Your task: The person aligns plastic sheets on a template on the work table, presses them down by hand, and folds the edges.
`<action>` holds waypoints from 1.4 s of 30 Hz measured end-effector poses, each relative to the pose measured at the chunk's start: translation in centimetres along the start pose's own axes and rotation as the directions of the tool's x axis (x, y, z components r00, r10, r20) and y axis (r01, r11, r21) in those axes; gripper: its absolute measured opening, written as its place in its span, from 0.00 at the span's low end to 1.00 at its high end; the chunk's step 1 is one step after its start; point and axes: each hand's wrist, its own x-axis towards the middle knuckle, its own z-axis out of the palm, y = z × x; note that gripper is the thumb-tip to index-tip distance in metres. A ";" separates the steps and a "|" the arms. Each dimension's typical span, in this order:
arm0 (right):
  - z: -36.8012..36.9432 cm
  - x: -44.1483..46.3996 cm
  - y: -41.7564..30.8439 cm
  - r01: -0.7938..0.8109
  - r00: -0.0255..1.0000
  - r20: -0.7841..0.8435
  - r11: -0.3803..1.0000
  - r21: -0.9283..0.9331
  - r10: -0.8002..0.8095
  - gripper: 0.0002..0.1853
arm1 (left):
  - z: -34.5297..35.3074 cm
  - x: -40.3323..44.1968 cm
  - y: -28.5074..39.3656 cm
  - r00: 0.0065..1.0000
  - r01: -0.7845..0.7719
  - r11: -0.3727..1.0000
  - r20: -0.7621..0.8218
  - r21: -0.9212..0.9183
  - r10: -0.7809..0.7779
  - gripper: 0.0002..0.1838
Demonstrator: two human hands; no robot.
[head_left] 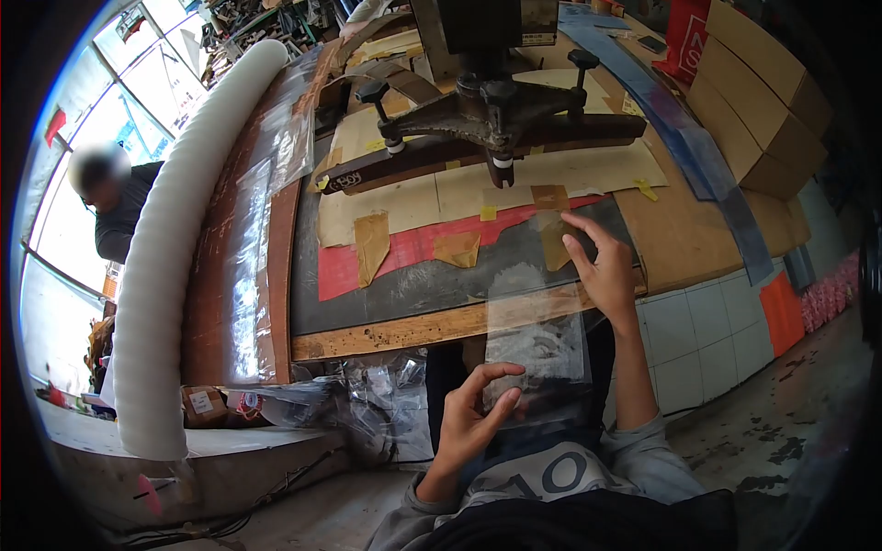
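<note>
A clear plastic bag point(536, 317) lies over the table's wooden front edge and hangs down in front of my lap. At its lower left part, my left hand point(473, 411) has thumb and index finger curled about the film, a small gap showing between the tips. Higher up, my right hand point(606, 271) is at the bag's upper right, its index finger and thumb stretched out and apart beside a strip of brown tape point(554, 243). Under the bag are a black mat point(395, 298) and a red strip point(335, 271) held by more brown tape.
A dark metal press bar point(570, 131) with screw knobs spans the table above my hands. A white foam roll point(175, 257) stands at the left, with a person point(119, 207) beyond it. Cardboard boxes point(763, 101) and a blue plastic strip point(684, 151) are at the right.
</note>
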 end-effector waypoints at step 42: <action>-6.3 -5.1 -4.0 0.222 0.644 0.597 0.863 0.453 -0.479 0.42 | 0.7 0.5 -1.0 0.996 -0.065 0.978 -0.079 -0.199 0.050 0.14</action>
